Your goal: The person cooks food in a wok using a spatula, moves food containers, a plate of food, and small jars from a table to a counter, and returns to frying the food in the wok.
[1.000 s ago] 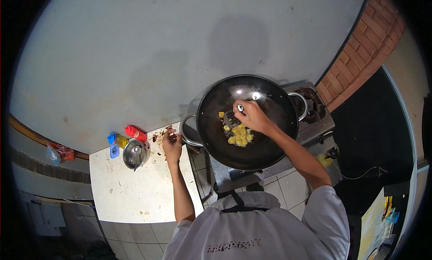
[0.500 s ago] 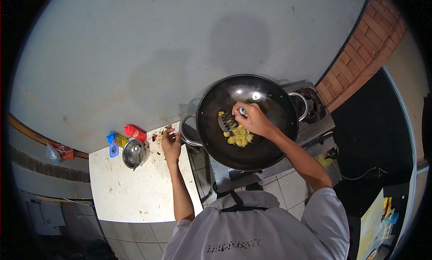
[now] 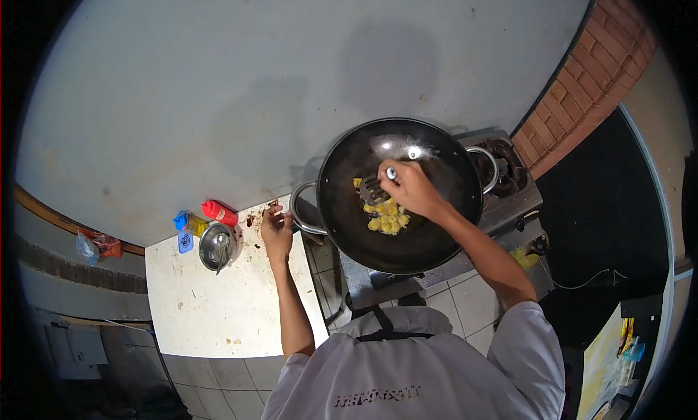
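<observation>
A large black wok point(image 3: 443, 238) rests on the stove, with yellow pieces of food point(image 3: 389, 220) near its middle, perhaps scrambled egg. My right hand point(image 3: 411, 190) is closed around the handle of a slotted spatula point(image 3: 374, 192). The spatula's metal blade lies against the food in the wok. My left hand point(image 3: 276, 235) holds nothing, its fingers apart and loosely bent. It hovers over the table edge, just left of the wok's metal loop handle point(image 3: 296, 211); whether its fingertips brush the handle I cannot tell.
On the white table point(image 3: 225, 311) at left stand a metal bowl point(image 3: 207, 249) with a spoon in it, a red squeeze bottle point(image 3: 219, 212) and a yellow bottle point(image 3: 196, 225) with a blue cap. A burner point(image 3: 505, 169) sits right of the wok, by a brick edge point(image 3: 592, 64).
My right hand has shifted slightly, and the spatula blade has moved a little to the right over the food. The food has been stirred slightly. My left hand stays in place.
</observation>
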`<state>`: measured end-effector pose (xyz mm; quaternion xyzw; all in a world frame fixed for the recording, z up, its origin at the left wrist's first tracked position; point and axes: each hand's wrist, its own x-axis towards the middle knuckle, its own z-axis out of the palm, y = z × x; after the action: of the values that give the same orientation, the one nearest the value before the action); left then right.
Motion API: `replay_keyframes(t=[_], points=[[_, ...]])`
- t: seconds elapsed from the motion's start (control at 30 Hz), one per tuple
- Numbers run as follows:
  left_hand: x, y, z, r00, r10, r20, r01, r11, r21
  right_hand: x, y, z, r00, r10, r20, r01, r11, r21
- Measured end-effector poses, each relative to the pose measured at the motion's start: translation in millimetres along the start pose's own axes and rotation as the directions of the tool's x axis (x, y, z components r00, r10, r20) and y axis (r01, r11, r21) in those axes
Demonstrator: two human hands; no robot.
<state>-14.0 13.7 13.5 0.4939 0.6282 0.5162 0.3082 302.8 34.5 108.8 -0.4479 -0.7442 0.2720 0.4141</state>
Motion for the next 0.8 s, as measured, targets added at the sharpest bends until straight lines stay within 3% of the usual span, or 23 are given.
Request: replay_keyframes(t=[0.2, 0.27, 0.4, 0.43, 0.5, 0.73, 0.8], points=[[-0.7, -4.9, -0.6, 1.0, -0.011, 0.019, 0.01, 0.999, 0.037, -2.8, 0.9, -7.1, 1.0, -0.011, -0.021, 0.011, 1.0, 0.008], [1.5, -11.6, 1.4, 0.999, -0.035, 0.022, 0.035, 0.999, -0.016, -5.5, 12.1, 3.4, 0.998, 0.056, 0.001, -0.056, 0.996, 0.075], [1.1, -5.6, 2.0, 0.999, -0.044, 0.029, 0.044, 0.999, 0.003, -7.1, 0.5, -10.4, 0.993, -0.054, -0.105, 0.055, 0.998, 0.009], [2.4, -6.7, 2.5, 0.999, -0.029, 0.022, 0.029, 1.0, -0.007, -8.2, -8.2, -19.4, 0.994, -0.053, -0.101, 0.054, 0.999, 0.009], [5.2, -11.7, 1.3, 0.999, -0.033, 0.041, 0.035, 0.998, -0.044, -11.2, -24.4, -36.6, 0.991, 0.129, -0.039, -0.131, 0.99, -0.058], [4.6, -14.1, 3.7, 0.995, -0.049, 0.083, 0.05, 0.999, -0.012, -41.7, -14.5, -15.1, 0.999, 0.052, -0.011, -0.051, 0.997, 0.062], [5.6, -12.6, 4.9, 0.997, -0.037, 0.07, 0.037, 0.999, -0.006, -43.6, -14.3, -16.9, 0.994, 0.105, 0.03, -0.106, 0.993, 0.06]])
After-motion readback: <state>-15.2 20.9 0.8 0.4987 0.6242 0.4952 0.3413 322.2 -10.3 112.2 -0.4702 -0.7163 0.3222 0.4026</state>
